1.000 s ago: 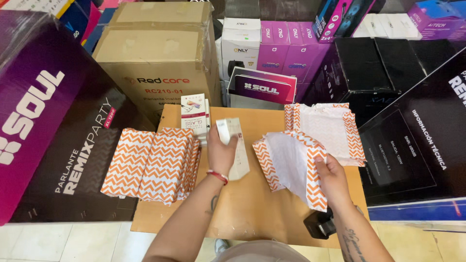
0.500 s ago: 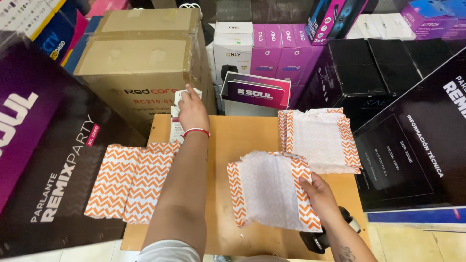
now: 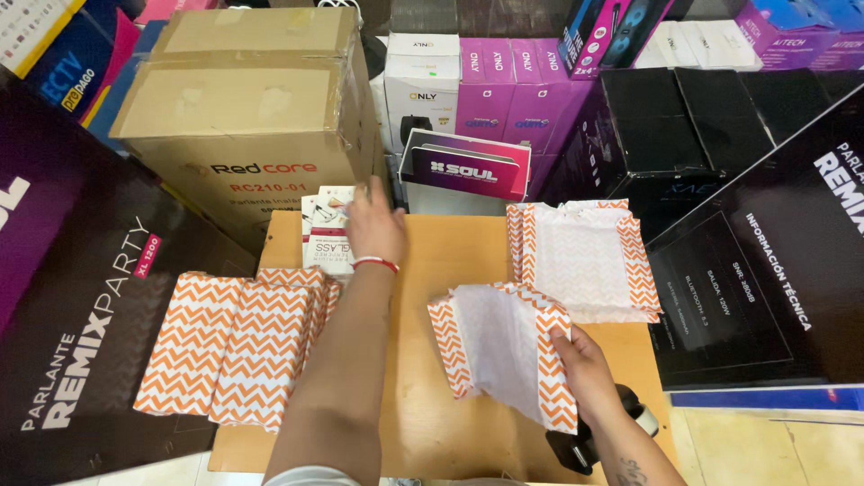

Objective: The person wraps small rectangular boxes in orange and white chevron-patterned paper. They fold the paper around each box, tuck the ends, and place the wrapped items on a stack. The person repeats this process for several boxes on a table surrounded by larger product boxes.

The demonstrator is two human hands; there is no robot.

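Note:
My right hand (image 3: pixel 585 369) grips the lower right edge of an orange-and-white zigzag mailer bag (image 3: pixel 499 346) and holds it just above the wooden tabletop (image 3: pixel 432 270). My left hand (image 3: pixel 373 229) reaches to the back left. Its blurred fingers lie against a small stack of flat white packs (image 3: pixel 322 229). Whether it grips a pack is unclear. A red band circles that wrist. One pile of the same bags (image 3: pixel 585 261) lies at the right. Another pile (image 3: pixel 234 342) overhangs the left edge.
A black tape dispenser (image 3: pixel 580 445) sits under my right wrist at the front edge. A brown carton (image 3: pixel 252 117) stands behind the packs. Large dark speaker boxes flank the table at the left (image 3: pixel 81 297) and right (image 3: pixel 774 270). Purple and white boxes (image 3: pixel 477 90) fill the back.
My left hand left the table's middle, where it held a white pack, and reached to the pack stack at the back left. The bag in my right hand shifted slightly lower.

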